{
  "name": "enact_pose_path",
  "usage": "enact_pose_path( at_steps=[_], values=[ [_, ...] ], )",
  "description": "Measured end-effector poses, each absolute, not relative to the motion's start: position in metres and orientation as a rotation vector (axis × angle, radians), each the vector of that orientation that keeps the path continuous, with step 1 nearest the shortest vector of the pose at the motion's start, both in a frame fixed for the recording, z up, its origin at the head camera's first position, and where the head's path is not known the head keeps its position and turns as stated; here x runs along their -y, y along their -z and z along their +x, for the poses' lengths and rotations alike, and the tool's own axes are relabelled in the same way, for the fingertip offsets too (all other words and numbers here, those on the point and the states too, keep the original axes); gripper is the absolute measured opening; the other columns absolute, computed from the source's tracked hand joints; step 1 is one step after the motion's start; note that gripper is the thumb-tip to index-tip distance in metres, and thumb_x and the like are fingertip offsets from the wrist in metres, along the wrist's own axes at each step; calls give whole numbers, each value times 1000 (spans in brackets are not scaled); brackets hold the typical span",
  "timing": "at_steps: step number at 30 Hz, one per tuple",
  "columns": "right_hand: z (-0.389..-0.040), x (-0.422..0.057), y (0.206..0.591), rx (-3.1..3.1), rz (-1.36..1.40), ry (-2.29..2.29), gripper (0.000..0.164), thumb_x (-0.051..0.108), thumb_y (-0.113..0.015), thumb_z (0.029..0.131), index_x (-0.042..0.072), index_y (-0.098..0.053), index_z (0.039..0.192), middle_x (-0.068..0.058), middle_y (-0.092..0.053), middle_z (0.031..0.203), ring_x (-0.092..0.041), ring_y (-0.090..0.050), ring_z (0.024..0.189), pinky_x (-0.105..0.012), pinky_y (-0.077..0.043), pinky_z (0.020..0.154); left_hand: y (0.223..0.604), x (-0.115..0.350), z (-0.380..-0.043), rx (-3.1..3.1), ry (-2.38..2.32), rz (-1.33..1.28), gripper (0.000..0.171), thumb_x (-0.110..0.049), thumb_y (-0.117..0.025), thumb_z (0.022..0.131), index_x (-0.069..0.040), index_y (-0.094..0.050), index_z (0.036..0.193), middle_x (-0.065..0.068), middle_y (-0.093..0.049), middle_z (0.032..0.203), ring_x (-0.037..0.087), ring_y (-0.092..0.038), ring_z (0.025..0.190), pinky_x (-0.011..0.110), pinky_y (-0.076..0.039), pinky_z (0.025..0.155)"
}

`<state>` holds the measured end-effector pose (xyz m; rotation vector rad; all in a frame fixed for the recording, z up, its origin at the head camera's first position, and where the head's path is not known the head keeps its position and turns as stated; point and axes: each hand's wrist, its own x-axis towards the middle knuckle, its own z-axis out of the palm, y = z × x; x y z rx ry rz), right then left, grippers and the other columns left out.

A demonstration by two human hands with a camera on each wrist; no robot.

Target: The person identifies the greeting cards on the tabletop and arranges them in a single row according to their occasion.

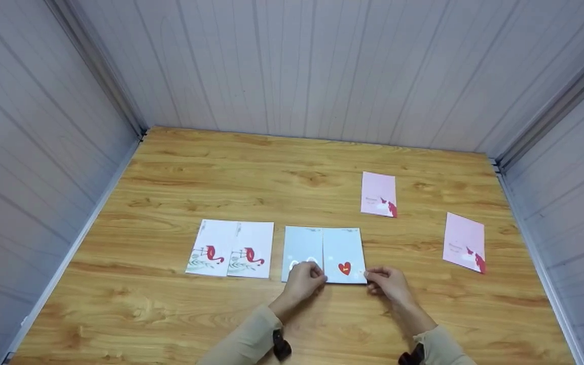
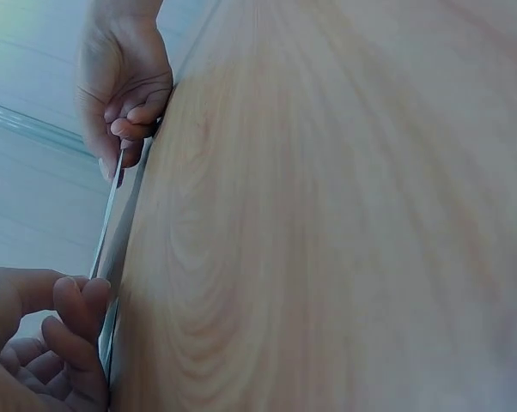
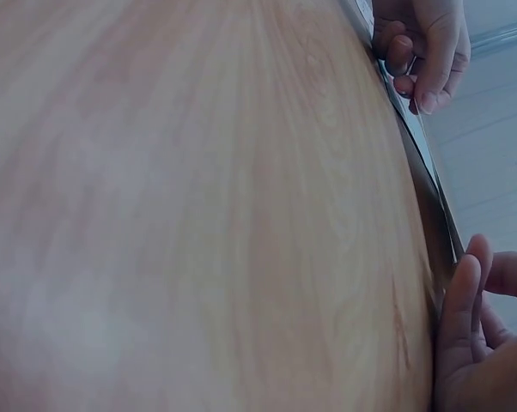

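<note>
Between both hands is a light blue card with a red heart (image 1: 343,253), its near edge slightly off the table in the wrist views. My left hand (image 1: 304,282) pinches its near left corner between thumb and fingers. At the near right corner, my right hand (image 1: 389,285) pinches it the same way. Directly to the left lies another light blue card (image 1: 302,246), its lower part hidden by the left hand. Two white flamingo cards (image 1: 216,238) lie side by side further left, edges touching or overlapping.
A pink card (image 1: 377,187) lies toward the back right of the wooden table (image 1: 251,172). Nearer the right side lies a second pink card (image 1: 463,235). Pale panel walls (image 1: 292,66) close off the back and both sides.
</note>
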<state>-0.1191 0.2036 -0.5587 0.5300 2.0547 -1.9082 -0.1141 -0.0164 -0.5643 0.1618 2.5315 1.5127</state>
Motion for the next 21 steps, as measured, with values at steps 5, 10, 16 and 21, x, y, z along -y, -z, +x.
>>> enact_pose_path(
  at_steps=[5, 10, 16, 21],
  values=[
    [-120, -203, 560, -2067, 522, 1895, 22, 3, -64, 78, -10, -58, 95, -12, -61, 70, -14, -56, 52, -24, -47, 49, 566, 17, -114, -2602, -1470, 192, 9, -9, -64, 78, -8, -60, 70, -7, -53, 58, 5, -49, 49, 21, -41, 47],
    [-120, -203, 560, -2077, 518, 1879, 22, 3, -64, 78, -10, -58, 95, -11, -61, 71, -14, -56, 52, -24, -47, 49, 566, 18, -115, -2589, -1464, 190, 9, -7, -64, 78, -8, -60, 70, -6, -53, 58, 5, -49, 47, 20, -41, 46],
    [-119, -204, 559, -2083, 494, 1864, 20, 1, -63, 79, -10, -59, 95, -12, -62, 72, -15, -57, 54, -24, -47, 50, 565, 19, -115, -2550, -1471, 176, 9, -6, -63, 79, -7, -60, 70, -5, -53, 56, 6, -50, 44, 20, -41, 43],
    [-118, -204, 559, -2097, 479, 1846, 18, 1, -61, 80, -10, -59, 95, -14, -61, 73, -16, -58, 55, -24, -47, 50, 563, 20, -114, -2526, -1460, 150, 9, -8, -62, 80, -9, -59, 71, -5, -53, 57, 8, -51, 46, 21, -41, 44]
  ],
)
